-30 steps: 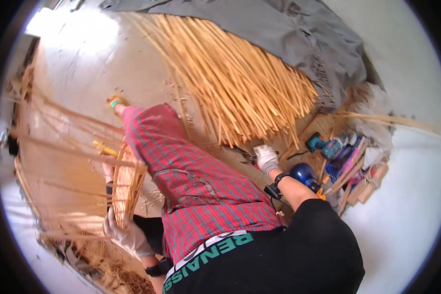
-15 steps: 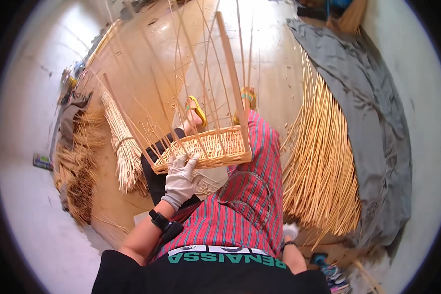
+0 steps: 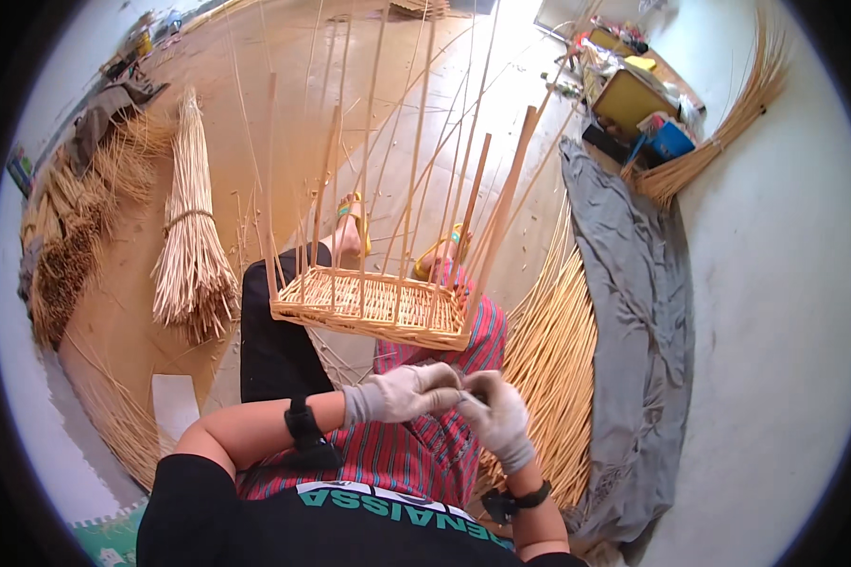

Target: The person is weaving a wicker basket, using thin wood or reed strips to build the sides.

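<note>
A half-woven wicker basket (image 3: 373, 329) rests across my knees, its low woven walls closed round a woven base. Tall wooden corner posts and several thin upright rods rise from it. Just on the near side of the basket, my two white-gloved hands meet at the fingertips. My left hand (image 3: 414, 391) comes in from the left with its fingers pressed together. Opposite it, my right hand (image 3: 497, 416) is curled closed, with a small pale sliver at its fingers that is too small to name. Neither hand touches the basket.
A tied bundle of pale rods (image 3: 189, 236) lies on the floor at left, beyond it darker bundles (image 3: 66, 255). At right, loose canes (image 3: 558, 378) spread beside a grey cloth (image 3: 633, 331). A blue container (image 3: 669, 142) and clutter stand far right.
My left hand has let go of the basket's near edge and moved right. My right hand has come up from beside my hip to meet it. The basket has tilted and the view has shifted.
</note>
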A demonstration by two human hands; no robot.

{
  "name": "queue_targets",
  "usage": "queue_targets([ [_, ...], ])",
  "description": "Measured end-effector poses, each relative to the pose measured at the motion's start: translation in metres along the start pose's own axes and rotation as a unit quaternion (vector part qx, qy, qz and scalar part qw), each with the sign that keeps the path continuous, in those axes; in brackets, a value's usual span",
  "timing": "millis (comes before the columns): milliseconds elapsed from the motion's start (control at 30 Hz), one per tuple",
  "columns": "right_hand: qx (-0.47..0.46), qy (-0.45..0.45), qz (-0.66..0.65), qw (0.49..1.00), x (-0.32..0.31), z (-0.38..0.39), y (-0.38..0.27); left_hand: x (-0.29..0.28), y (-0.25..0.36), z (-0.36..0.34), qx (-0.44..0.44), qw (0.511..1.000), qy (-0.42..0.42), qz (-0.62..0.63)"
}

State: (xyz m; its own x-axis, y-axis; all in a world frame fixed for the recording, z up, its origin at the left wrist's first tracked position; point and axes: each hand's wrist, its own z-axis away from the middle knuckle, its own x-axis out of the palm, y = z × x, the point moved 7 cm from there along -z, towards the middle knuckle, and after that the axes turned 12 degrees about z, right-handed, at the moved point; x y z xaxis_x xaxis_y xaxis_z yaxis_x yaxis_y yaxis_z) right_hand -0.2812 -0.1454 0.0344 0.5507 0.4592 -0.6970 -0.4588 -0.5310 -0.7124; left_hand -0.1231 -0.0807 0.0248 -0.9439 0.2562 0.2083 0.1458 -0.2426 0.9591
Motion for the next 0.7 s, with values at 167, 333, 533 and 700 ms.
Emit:
queue_targets([
  [167,-0.077,-0.034,0.090,0.992,0.010,-0.043,-0.050,-0.042,0.004,0.019,-0.042,0.985,0.100,0.138],
  [333,-0.134,-0.104,0.333,0.928,-0.007,-0.034,0.012,-0.120,0.052,0.065,0.158,0.925,0.289,0.187],
  [533,0.113,-0.079,-0.216,0.967,-0.038,-0.071,0.055,-0.092,0.059,0.046,0.193,0.840,0.287,-0.419],
  [700,0.087,-0.056,-0.193,0.976,-0.042,-0.148,0.035,-0.083,0.038,0.041,0.164,0.857,0.295,-0.390],
])
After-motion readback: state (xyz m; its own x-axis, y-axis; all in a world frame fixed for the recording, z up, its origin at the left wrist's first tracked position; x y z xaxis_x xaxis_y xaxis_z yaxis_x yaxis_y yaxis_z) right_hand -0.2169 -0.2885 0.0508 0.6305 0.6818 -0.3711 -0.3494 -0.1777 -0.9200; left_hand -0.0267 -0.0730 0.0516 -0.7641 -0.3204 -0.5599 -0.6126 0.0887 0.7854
